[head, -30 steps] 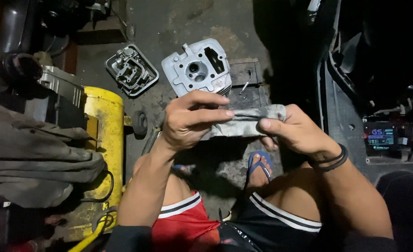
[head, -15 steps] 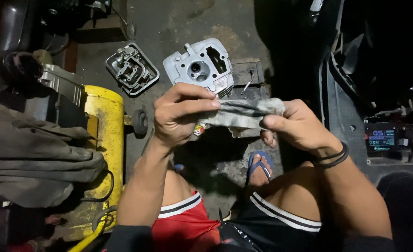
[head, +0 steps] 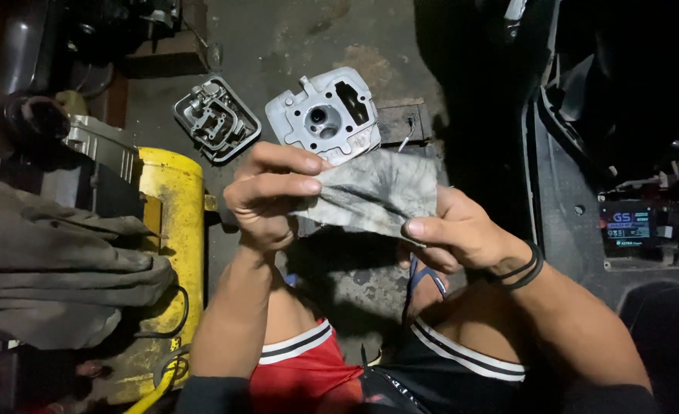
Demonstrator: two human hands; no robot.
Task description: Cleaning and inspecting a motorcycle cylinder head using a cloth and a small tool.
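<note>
- Grey, grimy rag point(head: 376, 193) stretched flat between both hands, held up at frame centre above the concrete floor point(head: 293, 46).
- Left hand point(head: 267, 195) at 9 o'clock of the rag, fingers closed on its left edge, thumb underneath, index and middle fingers laid across the top.
- Right hand point(head: 451, 234) at 4 o'clock of the rag, thumb pinching the lower right corner against curled fingers; dark bands point(head: 525, 270) around that wrist.
- Silver cylinder head point(head: 326, 116) on the floor at 12 o'clock of the rag, its lower edge hidden behind the cloth and the left fingertips.
- Smaller metal cover with inner parts point(head: 217, 119) at 9 o'clock of the cylinder head, just beside it, not touching.
- Dark wooden block point(head: 402, 121) at 3 o'clock of the cylinder head, close against it.
- Yellow tank-like machine point(head: 169, 253) at 9 o'clock of the left forearm, partly draped by a grey cloth point(head: 63, 276).
- Black battery point(head: 629, 230) at 3 o'clock of the right hand, well apart, set in dark bodywork.
- Red shorts point(head: 301, 376) and blue sandal strap point(head: 424, 276) at 6 o'clock, below the hands.
</note>
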